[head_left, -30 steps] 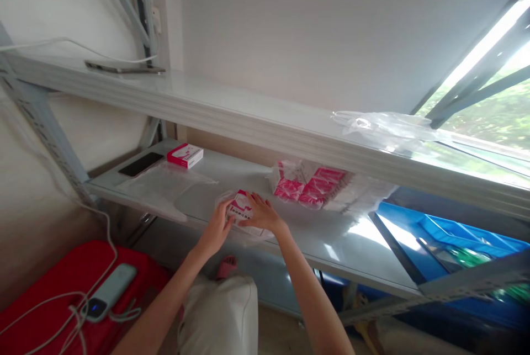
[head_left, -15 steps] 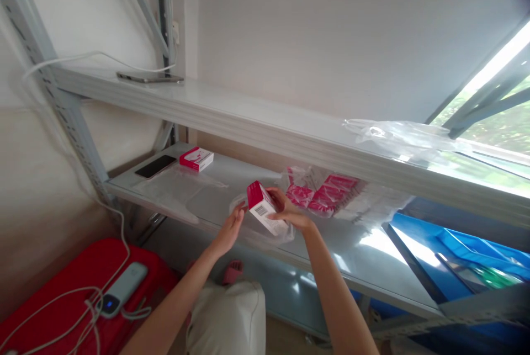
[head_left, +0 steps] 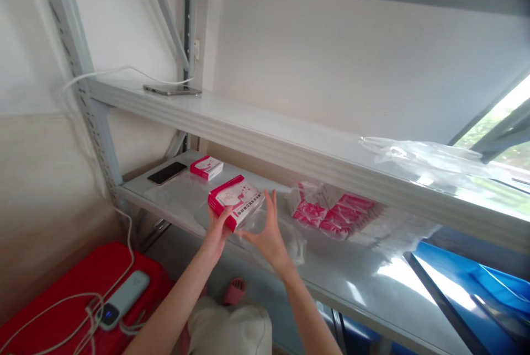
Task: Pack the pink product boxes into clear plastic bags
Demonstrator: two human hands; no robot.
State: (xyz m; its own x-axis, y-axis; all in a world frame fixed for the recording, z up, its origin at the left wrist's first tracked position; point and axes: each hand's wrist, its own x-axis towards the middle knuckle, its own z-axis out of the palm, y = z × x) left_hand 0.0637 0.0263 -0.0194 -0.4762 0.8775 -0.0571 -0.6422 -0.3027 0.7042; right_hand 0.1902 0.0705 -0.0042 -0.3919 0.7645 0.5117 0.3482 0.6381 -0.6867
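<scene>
A pink-and-white carton (head_left: 238, 198) is tilted above the lower shelf, its printed top facing up. My left hand (head_left: 219, 228) grips its near left end, thumb along the side. To its right, my right hand (head_left: 269, 231) has thumb and fingers spread apart; its fingertips are close to the carton's right end, and I cannot tell whether they touch. Beneath lies a clear plastic bag (head_left: 290, 242) on the shelf. A similar smaller-looking carton (head_left: 207, 167) rests farther back on the left, beside a black phone (head_left: 167, 173).
Pink packs in clear plastic (head_left: 335, 211) lie on the lower shelf (head_left: 331, 261) at right. The upper shelf's beam (head_left: 265, 142) runs above, with a flat device (head_left: 171, 90) and plastic bags (head_left: 414, 156) on it. A power bank (head_left: 124, 300) with white cables sits on a red surface (head_left: 83, 277).
The carton has passed from my right hand to my left and turned so its printed face shows. My right hand has let go and spread its fingers. The view has shifted slightly.
</scene>
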